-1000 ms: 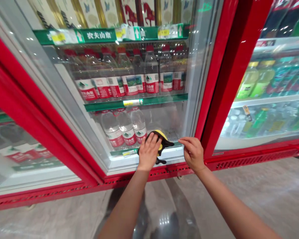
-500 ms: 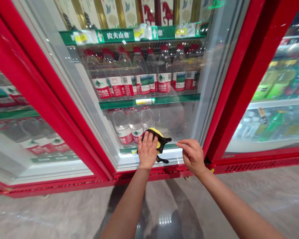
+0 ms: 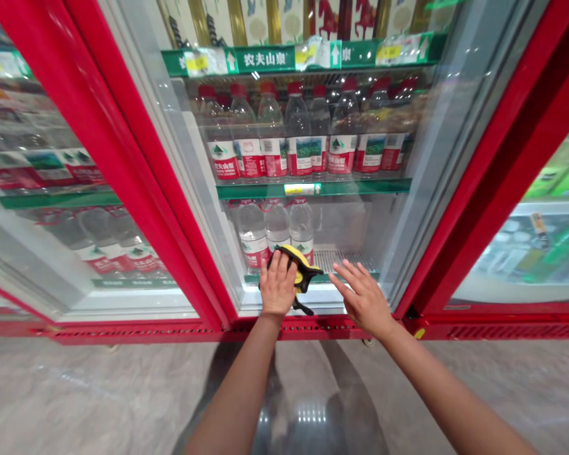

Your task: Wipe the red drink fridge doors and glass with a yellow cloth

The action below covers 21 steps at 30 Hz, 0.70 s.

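My left hand (image 3: pixel 278 285) is wrapped over a yellow-and-black reel tape measure (image 3: pixel 301 268), held up in front of the lower glass of a fridge door. Its black arms point right and down; the palm and fingers cover its left side. Just right of it, my right hand (image 3: pixel 363 297) is open, fingers apart, with nothing visible in it. A small gap separates its fingertips from the reel's black tip. Behind the glass, several large water bottles (image 3: pixel 253 230) stand on the bottom shelf, partly hidden by the reel and my left hand.
Red door frames (image 3: pixel 493 151) border the glass on both sides. Smaller red-capped bottles (image 3: pixel 298 136) line the middle shelf, above a green shelf strip (image 3: pixel 370 187). Boxed goods (image 3: pixel 256 22) stand higher up. A grey shiny floor (image 3: pixel 99 392) lies below the fridge's red base (image 3: pixel 137 333).
My right hand has gone from a pinch beside the reel's tip to spread fingers. My left hand keeps its hold on the tape measure. The view has shifted left, so the fridge appears further right.
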Each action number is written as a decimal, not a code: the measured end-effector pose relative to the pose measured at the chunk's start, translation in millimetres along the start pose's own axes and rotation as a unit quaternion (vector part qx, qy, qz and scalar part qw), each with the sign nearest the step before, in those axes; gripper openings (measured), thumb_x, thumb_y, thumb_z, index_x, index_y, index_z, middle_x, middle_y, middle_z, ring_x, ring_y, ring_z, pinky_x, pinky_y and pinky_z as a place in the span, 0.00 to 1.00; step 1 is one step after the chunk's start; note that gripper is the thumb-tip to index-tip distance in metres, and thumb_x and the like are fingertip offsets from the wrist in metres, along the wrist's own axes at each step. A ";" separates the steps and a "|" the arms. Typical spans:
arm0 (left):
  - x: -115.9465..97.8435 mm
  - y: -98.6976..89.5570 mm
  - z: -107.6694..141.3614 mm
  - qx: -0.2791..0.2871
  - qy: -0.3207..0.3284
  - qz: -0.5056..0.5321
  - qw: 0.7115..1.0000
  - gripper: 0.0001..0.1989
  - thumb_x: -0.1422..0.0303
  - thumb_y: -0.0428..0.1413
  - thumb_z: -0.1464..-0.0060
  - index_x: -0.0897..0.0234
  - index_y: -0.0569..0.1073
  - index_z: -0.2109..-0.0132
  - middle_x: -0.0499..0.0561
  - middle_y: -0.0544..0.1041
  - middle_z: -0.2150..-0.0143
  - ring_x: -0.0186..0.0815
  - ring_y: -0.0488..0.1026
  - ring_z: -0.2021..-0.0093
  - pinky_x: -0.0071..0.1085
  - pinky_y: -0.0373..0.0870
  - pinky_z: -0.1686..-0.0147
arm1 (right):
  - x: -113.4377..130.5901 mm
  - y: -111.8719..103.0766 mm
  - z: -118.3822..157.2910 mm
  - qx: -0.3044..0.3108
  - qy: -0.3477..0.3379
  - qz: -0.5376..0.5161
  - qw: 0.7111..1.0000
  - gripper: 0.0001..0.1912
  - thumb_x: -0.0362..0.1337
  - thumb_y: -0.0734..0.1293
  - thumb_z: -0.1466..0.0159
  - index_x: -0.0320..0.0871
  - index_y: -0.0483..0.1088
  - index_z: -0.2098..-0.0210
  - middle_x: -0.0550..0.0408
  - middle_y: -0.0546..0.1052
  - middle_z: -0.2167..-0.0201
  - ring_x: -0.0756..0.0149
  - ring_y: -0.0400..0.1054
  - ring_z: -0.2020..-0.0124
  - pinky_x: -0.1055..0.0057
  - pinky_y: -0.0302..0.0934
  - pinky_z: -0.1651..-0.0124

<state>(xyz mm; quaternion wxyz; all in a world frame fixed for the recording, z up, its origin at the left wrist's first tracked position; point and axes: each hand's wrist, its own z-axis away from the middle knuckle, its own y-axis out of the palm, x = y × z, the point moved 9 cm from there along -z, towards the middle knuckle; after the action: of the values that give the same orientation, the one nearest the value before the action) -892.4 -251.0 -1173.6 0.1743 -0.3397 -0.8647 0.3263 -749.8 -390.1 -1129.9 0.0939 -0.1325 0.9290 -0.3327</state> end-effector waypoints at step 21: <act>58.2 1.4 60.7 0.036 -0.173 -0.001 0.984 0.32 0.76 0.59 0.48 0.68 0.68 0.35 0.68 0.58 0.27 0.56 0.51 0.26 0.60 0.50 0.29 | 38.0 7.9 -8.7 0.052 -0.043 0.001 0.998 0.38 0.24 0.59 0.34 0.51 0.50 0.27 0.44 0.60 0.29 0.49 0.49 0.26 0.36 0.55 0.32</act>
<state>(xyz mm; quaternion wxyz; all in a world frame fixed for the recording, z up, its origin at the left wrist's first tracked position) -964.7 -236.4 -1214.0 0.0340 -0.2709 -0.8698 0.4109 -789.6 -390.8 -1131.6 0.1414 -0.1405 0.9057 -0.3742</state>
